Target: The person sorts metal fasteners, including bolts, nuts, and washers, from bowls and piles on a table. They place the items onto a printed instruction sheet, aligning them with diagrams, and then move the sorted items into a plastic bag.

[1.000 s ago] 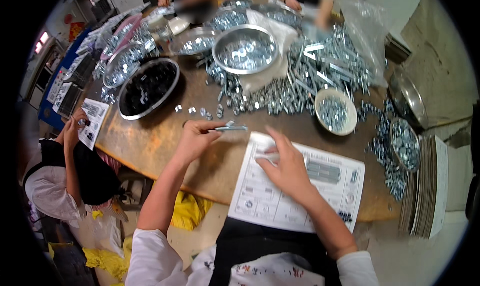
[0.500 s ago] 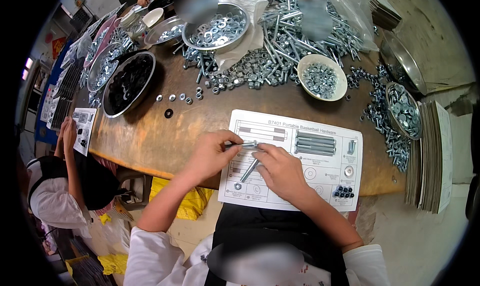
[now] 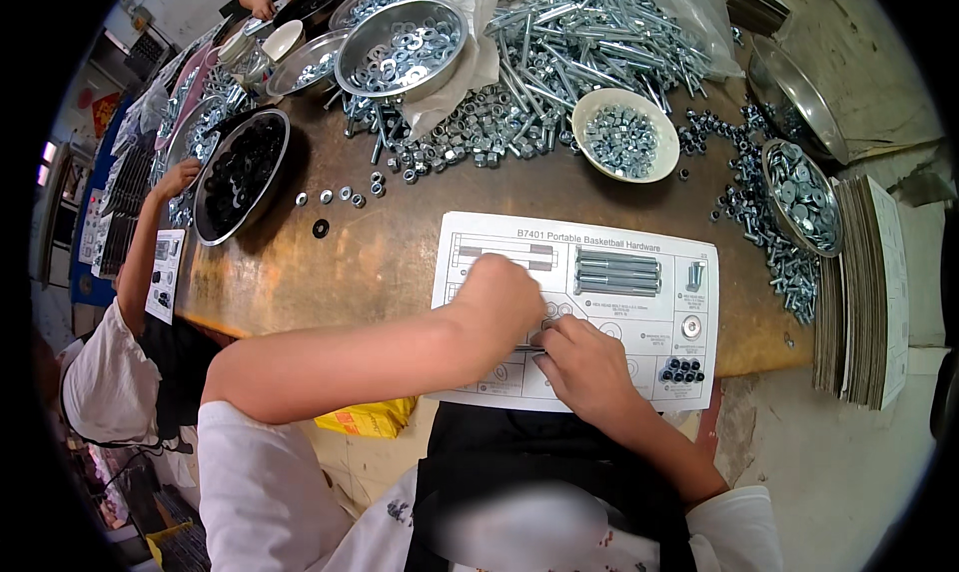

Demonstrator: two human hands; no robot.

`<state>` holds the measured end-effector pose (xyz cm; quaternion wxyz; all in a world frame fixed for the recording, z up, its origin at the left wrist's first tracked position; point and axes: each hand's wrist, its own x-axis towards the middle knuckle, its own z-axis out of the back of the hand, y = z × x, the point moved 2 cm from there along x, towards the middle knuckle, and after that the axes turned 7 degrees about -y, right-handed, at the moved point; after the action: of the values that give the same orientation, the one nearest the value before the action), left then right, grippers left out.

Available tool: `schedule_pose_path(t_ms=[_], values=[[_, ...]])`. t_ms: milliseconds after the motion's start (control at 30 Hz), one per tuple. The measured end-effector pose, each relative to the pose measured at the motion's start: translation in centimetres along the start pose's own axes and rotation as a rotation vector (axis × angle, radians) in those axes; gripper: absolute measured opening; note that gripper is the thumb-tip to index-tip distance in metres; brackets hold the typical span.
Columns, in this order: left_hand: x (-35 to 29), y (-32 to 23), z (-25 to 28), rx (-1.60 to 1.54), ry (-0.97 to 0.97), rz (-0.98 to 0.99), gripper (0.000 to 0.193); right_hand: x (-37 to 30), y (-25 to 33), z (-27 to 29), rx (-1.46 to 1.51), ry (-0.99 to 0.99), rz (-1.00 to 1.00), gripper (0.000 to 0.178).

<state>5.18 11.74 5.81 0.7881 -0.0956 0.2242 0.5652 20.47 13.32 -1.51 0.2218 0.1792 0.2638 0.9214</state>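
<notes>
My left hand (image 3: 499, 307) is curled over the middle of a printed sheet (image 3: 460, 234), close to my right hand's fingertips; its own fingertips are hidden. Thumb and fingers of my right hand (image 3: 589, 364) pinch a thin silvery bolt (image 3: 528, 348), mostly hidden beneath my left hand and forearm. On the sheet lie a row of long hex bolts (image 3: 617, 270), a few short bolts (image 3: 695, 275), a round washer (image 3: 691, 326) and a cluster of dark-centred nuts (image 3: 682, 370).
Beyond the sheet are a cream bowl of nuts (image 3: 582, 140), heaped long bolts (image 3: 599, 32), a steel bowl of washers (image 3: 462, 47) and a bowl of black rings (image 3: 283, 152). Stacked cards (image 3: 859, 292) stand right. At left, a person's hand (image 3: 178, 177) reaches toward a bowl.
My left hand has moved right and inward, its forearm now crossing the sheet's lower left. My right hand has shifted slightly down and right. The neighbour's arm has stretched forward to a bowl.
</notes>
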Motion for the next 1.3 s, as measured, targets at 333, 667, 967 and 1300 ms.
schedule_pose_path(t_ms=[333, 667, 967, 1300], values=[[1.2, 3.9, -4.6, -0.472, -0.302, 0.107, 0.027, -0.6, -0.3, 0.1, 0.016, -0.073, -0.078, 0.016], [-6.6, 3.3, -9.9, -0.78, -0.498, 0.112, 0.025, 1.7, 1.4, -2.4, 0.07, -0.095, -0.004, 0.019], [-7.4, 2.1, -12.9, -0.951, -0.661, 0.169, 0.025, 1.0, 1.2, -2.6, 0.118, -0.08, -0.074, 0.026], [-8.0, 5.0, -12.6, -1.039, -0.791, 0.232, 0.032, 5.0, 0.4, 0.4, 0.148, -0.04, -0.091, 0.03]])
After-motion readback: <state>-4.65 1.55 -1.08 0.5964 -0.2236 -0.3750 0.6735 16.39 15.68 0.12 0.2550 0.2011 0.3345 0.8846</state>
